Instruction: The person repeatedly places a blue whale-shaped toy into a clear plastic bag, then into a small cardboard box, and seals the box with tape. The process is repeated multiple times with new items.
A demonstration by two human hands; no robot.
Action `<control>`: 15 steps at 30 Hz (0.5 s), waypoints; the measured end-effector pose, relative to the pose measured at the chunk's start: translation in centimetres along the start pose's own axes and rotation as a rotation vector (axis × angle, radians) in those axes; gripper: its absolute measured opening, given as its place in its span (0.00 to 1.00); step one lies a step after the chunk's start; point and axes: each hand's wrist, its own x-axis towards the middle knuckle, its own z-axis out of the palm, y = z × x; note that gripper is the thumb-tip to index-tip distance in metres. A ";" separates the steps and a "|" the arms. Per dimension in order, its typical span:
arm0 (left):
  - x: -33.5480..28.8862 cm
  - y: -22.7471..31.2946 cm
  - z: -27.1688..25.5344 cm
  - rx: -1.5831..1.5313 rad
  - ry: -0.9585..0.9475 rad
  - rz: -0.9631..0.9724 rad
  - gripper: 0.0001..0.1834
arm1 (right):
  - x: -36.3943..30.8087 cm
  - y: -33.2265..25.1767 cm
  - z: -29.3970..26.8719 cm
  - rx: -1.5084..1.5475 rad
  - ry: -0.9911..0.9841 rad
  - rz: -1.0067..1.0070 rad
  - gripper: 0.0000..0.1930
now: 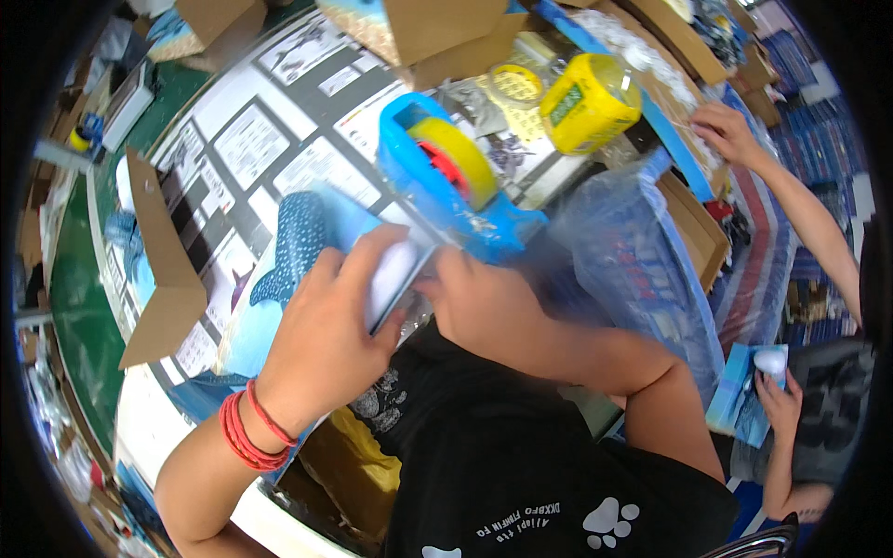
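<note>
My left hand [326, 325] is closed round a light blue box [349, 221] with a spotted whale shark picture beside it, tilted above the table. A smooth white rounded piece [394, 270] shows at the box's side, under my left fingers. My right hand [479, 302], slightly blurred, has its fingers pinched at the box's right edge; its fingertips are partly hidden. Beyond the hands lies a blue tape dispenser [395, 153] carrying a yellow tape roll [465, 167].
A yellow jar [591, 107] stands at the back right. Open cardboard boxes [163, 279] sit left and at the far edge. Clear plastic wrapping [633, 251] bulges on the right. At far right, another person's hand [779, 400] holds a similar blue box; another hand [730, 135] touches a carton.
</note>
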 end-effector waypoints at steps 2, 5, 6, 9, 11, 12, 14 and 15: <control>0.2 0.3 -0.3 -0.001 -0.042 -0.017 0.37 | 0.0 0.1 -0.3 -0.099 -0.029 -0.093 0.10; -0.1 0.2 -0.4 -0.035 -0.048 0.010 0.38 | 0.0 0.7 0.4 0.142 0.005 -0.079 0.06; -0.3 0.1 -0.4 -0.032 -0.044 0.020 0.38 | 0.1 0.8 0.7 0.244 0.018 -0.064 0.06; -1.0 -0.3 -0.2 -0.040 -0.028 0.007 0.38 | 0.2 0.2 2.4 0.614 0.111 0.091 0.07; -1.4 -0.1 -0.2 -0.042 -0.017 -0.001 0.38 | 0.0 -0.7 2.3 0.992 -0.083 0.362 0.12; -1.6 -0.1 -0.2 -0.042 -0.012 -0.006 0.38 | -0.1 -0.8 2.4 1.195 -0.153 0.477 0.12; -2.1 -0.1 -0.2 -0.055 0.015 0.004 0.38 | -0.1 -1.0 2.8 1.602 -0.304 0.704 0.14; -2.4 -0.1 -0.3 -0.058 0.030 0.013 0.39 | 0.0 -1.5 3.2 1.780 -0.297 0.763 0.15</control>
